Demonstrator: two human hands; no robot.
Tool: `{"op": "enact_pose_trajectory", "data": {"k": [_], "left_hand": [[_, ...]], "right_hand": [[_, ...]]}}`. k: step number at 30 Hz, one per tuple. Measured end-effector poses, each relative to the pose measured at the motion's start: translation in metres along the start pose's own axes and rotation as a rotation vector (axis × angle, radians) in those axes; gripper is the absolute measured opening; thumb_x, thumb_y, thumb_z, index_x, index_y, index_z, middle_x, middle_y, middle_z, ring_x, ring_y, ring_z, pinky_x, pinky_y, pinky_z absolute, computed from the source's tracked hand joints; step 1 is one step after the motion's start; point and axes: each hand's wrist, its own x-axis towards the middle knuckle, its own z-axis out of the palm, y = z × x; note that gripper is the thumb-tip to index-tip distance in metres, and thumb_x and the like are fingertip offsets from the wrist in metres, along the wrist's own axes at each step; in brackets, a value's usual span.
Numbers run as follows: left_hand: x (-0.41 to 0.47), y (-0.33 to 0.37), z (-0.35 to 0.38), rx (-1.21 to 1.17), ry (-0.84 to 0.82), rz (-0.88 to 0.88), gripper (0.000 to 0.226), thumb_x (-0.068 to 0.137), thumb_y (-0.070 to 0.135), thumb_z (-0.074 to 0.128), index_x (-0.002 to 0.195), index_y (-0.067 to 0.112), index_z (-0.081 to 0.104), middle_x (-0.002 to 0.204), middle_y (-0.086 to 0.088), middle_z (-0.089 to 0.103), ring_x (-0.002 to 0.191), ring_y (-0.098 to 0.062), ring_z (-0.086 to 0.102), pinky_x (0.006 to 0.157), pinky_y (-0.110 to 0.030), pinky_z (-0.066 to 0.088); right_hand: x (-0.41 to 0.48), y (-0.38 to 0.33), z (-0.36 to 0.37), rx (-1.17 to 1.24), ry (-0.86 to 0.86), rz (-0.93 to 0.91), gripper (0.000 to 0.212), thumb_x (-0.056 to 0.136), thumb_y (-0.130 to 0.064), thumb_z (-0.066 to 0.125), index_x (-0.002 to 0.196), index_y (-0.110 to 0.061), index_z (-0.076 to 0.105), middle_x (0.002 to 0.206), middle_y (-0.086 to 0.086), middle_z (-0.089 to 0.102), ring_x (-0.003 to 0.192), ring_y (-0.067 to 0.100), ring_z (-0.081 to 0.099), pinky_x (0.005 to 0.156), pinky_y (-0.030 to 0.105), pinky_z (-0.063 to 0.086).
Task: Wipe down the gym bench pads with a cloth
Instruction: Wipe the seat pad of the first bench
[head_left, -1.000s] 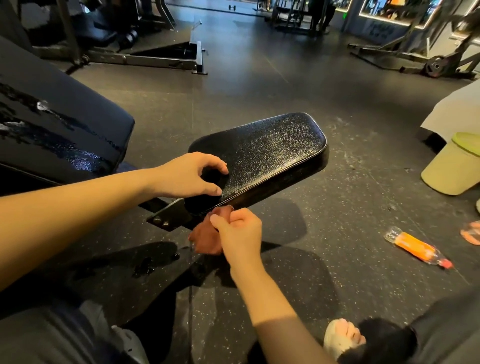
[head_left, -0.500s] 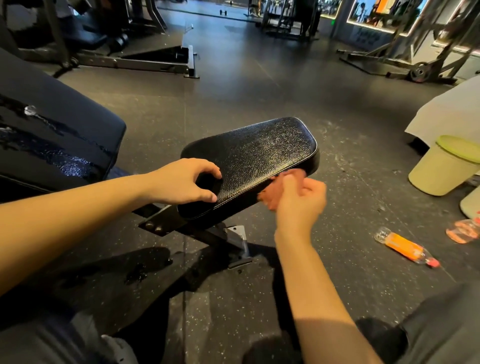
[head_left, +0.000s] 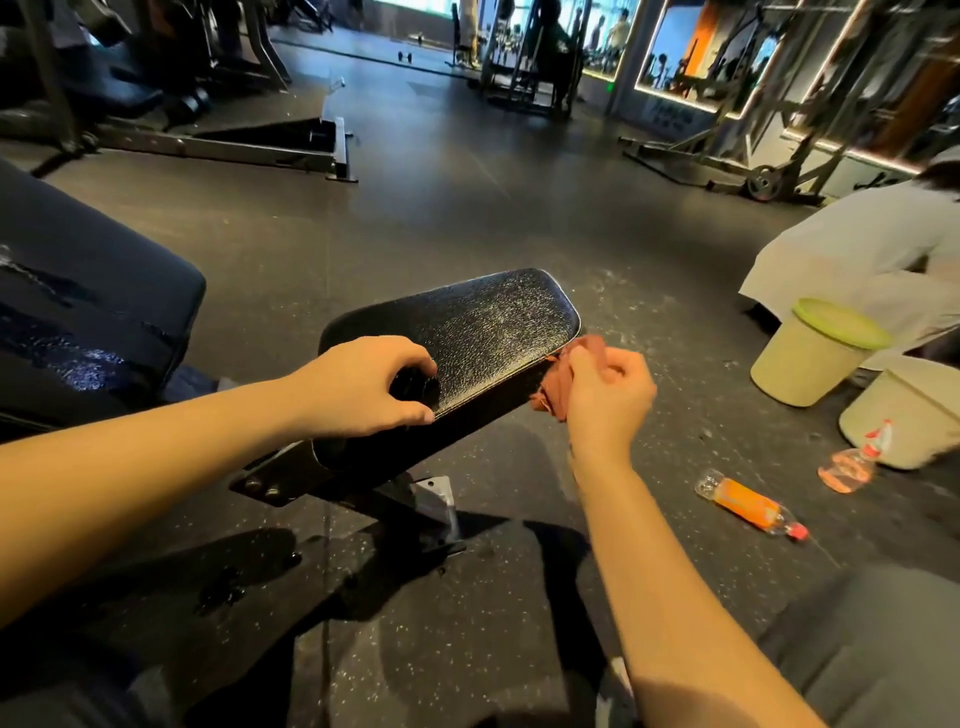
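Open floor (head_left: 571, 218) rings the pad (head_left: 483, 322); left grip (head_left: 358, 389) clasps its edge, right grip (head_left: 608, 395) pinches cloth (head_left: 553, 387) beside it.

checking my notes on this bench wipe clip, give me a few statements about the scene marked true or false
1. The right hand holds a reddish cloth against the seat pad at its far right edge. True.
2. The left hand is lifted clear of the seat pad. False: it grips the pad's near end.
3. The orange-labelled bottle stands upright on the floor. False: it lies on its side.
4. A pale tub with a green lid stands on the floor to the right of the seat pad. True.
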Motion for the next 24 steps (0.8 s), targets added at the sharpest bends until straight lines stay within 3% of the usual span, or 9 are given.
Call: {"op": "enact_pose_trajectory", "data": {"k": [3,8,11,14,15,17,19,22,24], "left_hand": [[0.007,0.009,0.0,0.02,0.005,0.025,0.054,0.084,0.046,0.079,0.132,0.028,0.063,0.132,0.009,0.063,0.123,-0.014,0.057,0.105,-0.037,0.046],[0.021,0.036,-0.007,0.051,0.008,0.039,0.048,0.087,0.046,0.076,0.13,0.027,0.065,0.129,0.006,0.064,0.12,-0.019,0.059,0.1,-0.039,0.048],[0.031,0.049,-0.007,0.048,0.047,0.066,0.043,0.088,0.047,0.073,0.126,0.028,0.066,0.123,0.005,0.067,0.114,-0.019,0.061,0.096,-0.04,0.05],[0.042,0.056,-0.003,0.017,0.11,0.085,0.043,0.089,0.049,0.072,0.127,0.03,0.066,0.123,0.009,0.066,0.114,-0.015,0.061,0.097,-0.036,0.049],[0.047,0.057,-0.001,0.001,0.14,0.089,0.043,0.089,0.05,0.071,0.126,0.03,0.066,0.122,0.01,0.066,0.113,-0.014,0.061,0.097,-0.036,0.05],[0.058,0.058,0.003,-0.023,0.201,0.096,0.045,0.087,0.058,0.065,0.124,0.031,0.067,0.119,0.014,0.066,0.112,-0.01,0.061,0.098,-0.036,0.051],[0.068,0.059,0.006,-0.067,0.244,0.09,0.053,0.084,0.068,0.056,0.122,0.032,0.067,0.117,0.017,0.066,0.111,-0.006,0.061,0.097,-0.033,0.051],[0.082,0.059,0.011,-0.127,0.274,0.087,0.057,0.084,0.072,0.056,0.122,0.031,0.067,0.119,0.019,0.065,0.113,-0.004,0.061,0.099,-0.032,0.051],[0.089,0.062,0.016,-0.127,0.283,0.08,0.055,0.084,0.072,0.059,0.123,0.034,0.065,0.122,0.021,0.063,0.117,-0.004,0.06,0.102,-0.037,0.051]], "right_hand": [[-0.022,0.03,0.006,-0.186,0.015,-0.009,0.015,0.083,-0.015,0.069,0.084,-0.019,0.054,0.067,0.008,0.062,0.059,0.03,0.061,0.056,0.049,0.056],[-0.077,0.054,-0.001,-0.468,-0.411,0.226,0.016,0.081,-0.009,0.08,0.085,-0.009,0.065,0.076,0.005,0.065,0.063,0.012,0.057,0.064,0.029,0.047],[-0.032,0.02,-0.028,-0.475,-0.308,0.224,0.009,0.081,-0.005,0.077,0.081,-0.005,0.068,0.07,0.006,0.063,0.062,0.017,0.06,0.058,0.027,0.049],[0.015,-0.027,-0.056,-0.477,-0.425,0.234,0.022,0.067,-0.005,0.073,0.062,-0.011,0.052,0.061,0.01,0.039,0.049,0.02,0.044,0.048,0.045,0.055],[0.031,-0.039,-0.063,-0.558,-0.473,0.212,0.023,0.065,-0.005,0.073,0.066,-0.011,0.051,0.064,0.012,0.037,0.048,0.02,0.041,0.044,0.042,0.052],[0.059,-0.057,-0.069,-0.718,-0.545,0.182,0.028,0.071,0.004,0.078,0.084,-0.007,0.056,0.075,0.013,0.056,0.054,0.02,0.057,0.048,0.025,0.05],[0.087,-0.067,-0.065,-0.781,-0.586,0.131,0.04,0.07,0.001,0.086,0.099,-0.011,0.061,0.09,0.007,0.068,0.076,0.015,0.067,0.061,0.023,0.054],[0.118,-0.067,-0.048,-0.741,-0.661,0.068,0.025,0.07,0.002,0.085,0.084,-0.009,0.067,0.076,0.008,0.071,0.063,0.014,0.066,0.055,0.026,0.056],[0.137,-0.061,-0.038,-0.715,-0.704,0.047,0.019,0.071,0.0,0.084,0.084,-0.008,0.073,0.081,0.015,0.075,0.066,0.019,0.069,0.062,0.034,0.06]]}}
